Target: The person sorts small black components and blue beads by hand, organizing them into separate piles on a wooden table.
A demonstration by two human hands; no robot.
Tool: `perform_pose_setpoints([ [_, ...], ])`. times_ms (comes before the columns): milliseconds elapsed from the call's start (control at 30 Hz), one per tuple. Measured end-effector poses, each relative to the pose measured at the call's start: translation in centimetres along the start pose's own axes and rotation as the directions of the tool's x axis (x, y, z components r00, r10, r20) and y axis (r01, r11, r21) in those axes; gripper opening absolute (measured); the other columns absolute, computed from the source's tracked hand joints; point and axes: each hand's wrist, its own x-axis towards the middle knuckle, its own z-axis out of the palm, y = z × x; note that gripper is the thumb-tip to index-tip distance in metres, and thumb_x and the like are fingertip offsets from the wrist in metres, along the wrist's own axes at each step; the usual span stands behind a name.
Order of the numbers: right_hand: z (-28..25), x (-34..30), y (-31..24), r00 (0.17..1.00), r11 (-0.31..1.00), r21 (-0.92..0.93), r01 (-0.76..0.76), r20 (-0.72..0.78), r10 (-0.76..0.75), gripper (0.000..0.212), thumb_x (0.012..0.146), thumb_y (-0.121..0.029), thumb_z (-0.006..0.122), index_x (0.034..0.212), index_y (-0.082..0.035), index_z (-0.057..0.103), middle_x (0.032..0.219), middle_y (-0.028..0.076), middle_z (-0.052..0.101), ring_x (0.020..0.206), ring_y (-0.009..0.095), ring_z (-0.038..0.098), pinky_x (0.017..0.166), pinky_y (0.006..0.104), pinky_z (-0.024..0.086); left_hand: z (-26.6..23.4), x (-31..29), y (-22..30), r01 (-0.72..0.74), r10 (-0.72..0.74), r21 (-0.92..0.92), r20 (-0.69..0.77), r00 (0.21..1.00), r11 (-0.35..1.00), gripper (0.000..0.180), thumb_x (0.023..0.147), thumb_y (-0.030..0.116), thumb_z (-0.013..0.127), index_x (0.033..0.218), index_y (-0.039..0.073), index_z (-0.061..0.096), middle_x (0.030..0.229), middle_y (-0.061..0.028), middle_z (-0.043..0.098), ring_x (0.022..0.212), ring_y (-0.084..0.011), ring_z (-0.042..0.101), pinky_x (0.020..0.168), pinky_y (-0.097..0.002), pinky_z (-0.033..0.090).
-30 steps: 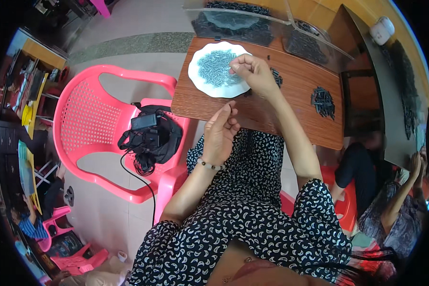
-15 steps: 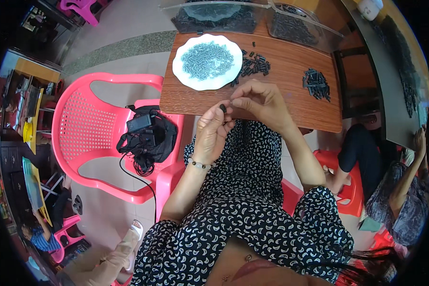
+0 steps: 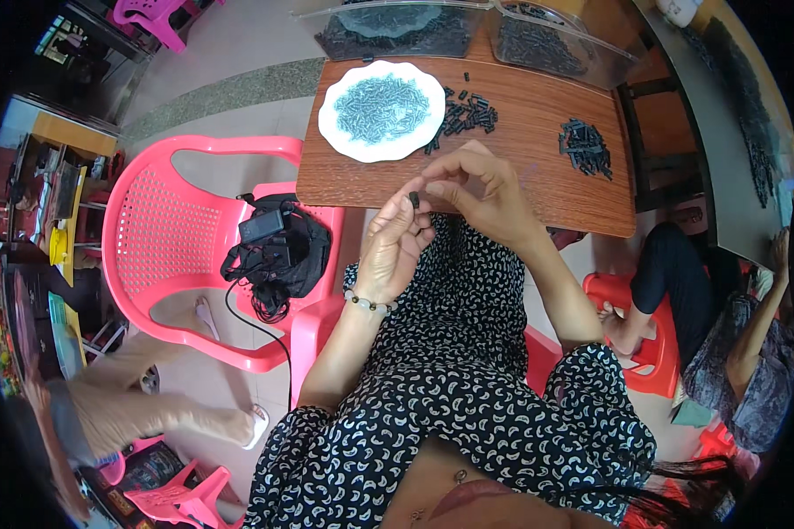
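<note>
Between the thumb and fingers of my left hand (image 3: 395, 234) is a small black cylindrical piece (image 3: 415, 200), held just off the table's front edge. My right hand (image 3: 481, 189) is pinched close beside it, thumb against forefinger; whatever those fingertips hold is too small to make out. A white scalloped plate (image 3: 329, 132) lies beyond my hands, heaped with small shiny metallic pins (image 3: 382, 108). To its right is a loose pile of short black cylinders (image 3: 472, 116). Another pile of black pieces (image 3: 585, 148) lies farther right on the brown table (image 3: 529, 132).
Two clear bins, one at the back (image 3: 406, 40) and one at the back right (image 3: 538, 53), hold black pieces. A pink chair (image 3: 119, 238) at my left carries a black bag (image 3: 304, 256) and cable. People sit at right; a person in beige trousers (image 3: 150, 410) is at lower left.
My hands stay nearly in place, the right fingertips still close to the black piece. At lower left, the person in beige trousers has come farther into view.
</note>
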Motion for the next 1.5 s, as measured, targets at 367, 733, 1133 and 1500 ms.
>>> perform_pose_setpoints([
  [367,0.8,-1.6,0.5,0.996,0.994,-0.067,0.092,0.0,-0.092,0.014,0.074,-0.001,0.073,0.088,-0.004,0.069,0.081,0.005,0.063,0.081,0.018,0.057,0.07,0.0288,0.046,-1.1,0.3,-0.4,0.12,-0.154,-0.237,-0.132,0.979,0.964,0.027,0.093,0.023,0.06,0.116,0.01,0.057,0.111,-0.0022,0.062,0.1,-0.013,0.059,0.087,-0.0277,0.048],
  [733,1.8,-1.6,1.1,0.956,0.917,-0.294,0.27,-0.028,-0.29,0.019,0.069,0.0,0.068,0.086,-0.008,0.065,0.093,0.004,0.063,0.091,0.028,0.052,0.078,0.036,0.045,-0.3,-0.1,-0.6,0.097,-0.114,-0.181,-0.085,0.99,0.979,0.029,0.094,0.023,0.059,0.121,0.013,0.053,0.111,0.0015,0.061,0.102,-0.0098,0.058,0.091,-0.027,0.045],
  [1133,1.9,-1.7,0.9,0.984,0.946,-0.279,0.167,-0.007,-0.175,0.017,0.07,-0.004,0.071,0.086,-0.007,0.065,0.091,0.006,0.065,0.09,0.028,0.053,0.076,0.0357,0.045,-0.9,0.2,-2.0,0.123,-0.133,-0.169,-0.044,0.99,0.978,0.031,0.093,0.016,0.056,0.123,0.013,0.049,0.117,0.0003,0.057,0.11,-0.0118,0.054,0.098,-0.0299,0.041],
  [1500,0.8,-2.5,1.1,0.998,0.957,-0.285,0.059,0.029,-0.053,0.021,0.069,-0.005,0.073,0.088,-0.008,0.066,0.092,0.005,0.064,0.09,0.027,0.053,0.077,0.0353,0.045,-0.7,0.3,-2.7,0.185,-0.202,-0.185,-0.08,0.976,0.965,0.028,0.093,0.02,0.059,0.119,0.014,0.053,0.103,0.002,0.061,0.101,-0.0109,0.056,0.095,-0.0296,0.042],
])
